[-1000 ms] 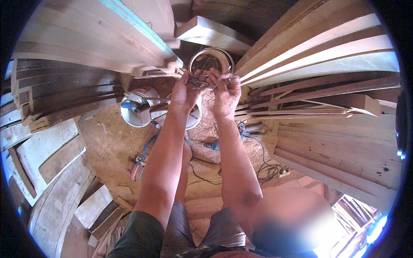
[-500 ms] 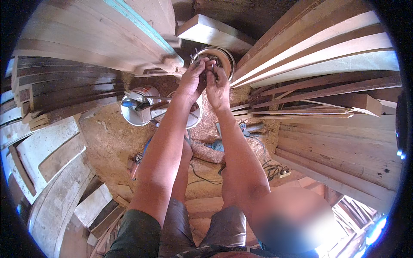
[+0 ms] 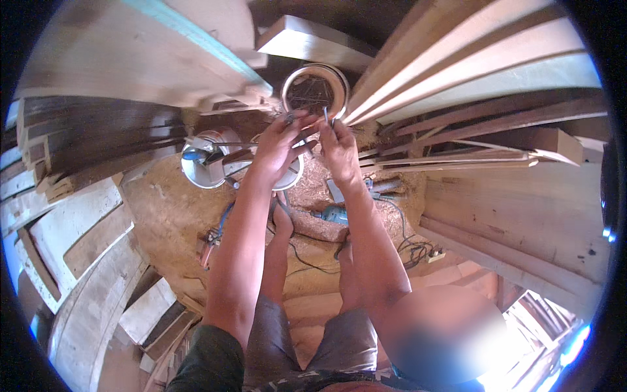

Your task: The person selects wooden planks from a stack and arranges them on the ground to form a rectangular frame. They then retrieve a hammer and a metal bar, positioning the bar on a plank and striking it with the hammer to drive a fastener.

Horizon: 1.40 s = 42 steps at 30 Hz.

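You have one metal piece out, pinched between the fingers of your right hand by the bucket, with thin pieces left inside, while your left hand's fingers are partly spread, their grip unclear.

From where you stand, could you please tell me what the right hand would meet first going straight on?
The right hand would probably meet the round container first, though depth is unclear.
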### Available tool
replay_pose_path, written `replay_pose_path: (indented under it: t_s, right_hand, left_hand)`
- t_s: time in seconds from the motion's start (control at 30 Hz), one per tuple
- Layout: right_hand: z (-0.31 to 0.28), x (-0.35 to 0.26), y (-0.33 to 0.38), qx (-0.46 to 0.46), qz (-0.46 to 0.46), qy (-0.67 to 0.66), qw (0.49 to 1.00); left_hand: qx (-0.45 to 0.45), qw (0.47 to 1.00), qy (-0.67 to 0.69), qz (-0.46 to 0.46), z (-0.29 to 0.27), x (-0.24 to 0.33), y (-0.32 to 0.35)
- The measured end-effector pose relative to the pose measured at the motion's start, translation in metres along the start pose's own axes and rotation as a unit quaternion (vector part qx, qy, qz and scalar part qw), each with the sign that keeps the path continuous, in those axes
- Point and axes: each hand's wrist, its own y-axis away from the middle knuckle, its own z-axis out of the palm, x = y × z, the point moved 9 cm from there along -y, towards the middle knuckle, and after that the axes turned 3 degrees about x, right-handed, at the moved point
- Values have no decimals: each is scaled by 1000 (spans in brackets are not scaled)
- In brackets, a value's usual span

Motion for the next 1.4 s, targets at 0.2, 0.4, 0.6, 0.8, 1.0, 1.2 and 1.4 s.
replay_pose_path:
  t_s: [0.2, 0.4, 0.6, 0.8, 1.0, 1.2, 1.4]
  right_hand:
    - [-67, 110, 14, 38, -53, 403, 913]
    - [-158, 267, -110, 10, 21, 666, 745]
    - [-141, 287, -153, -6, -26, 664, 747]
    - [-109, 217, -67, -6, 29, 474, 880]
    - [-83, 118, 88, -101, 207, 9, 973]
    - [-74, 8, 173, -149, 143, -198, 958]
    - [-46, -101, 222, -157, 159, 12, 975]
  left_hand:
    - [120, 990, -30, -67, -40, -66, 115]
    - [51, 987, 22, -151, -44, -150, 156]
    - [36, 988, 1, -150, -71, -169, 142]
    - [73, 994, -26, -75, -89, -166, 146]
    - [53, 995, -31, -82, -36, -154, 189]
    - [-41, 994, -55, -84, 56, -84, 243]
    - [-93, 987, -54, -118, 119, -16, 280]
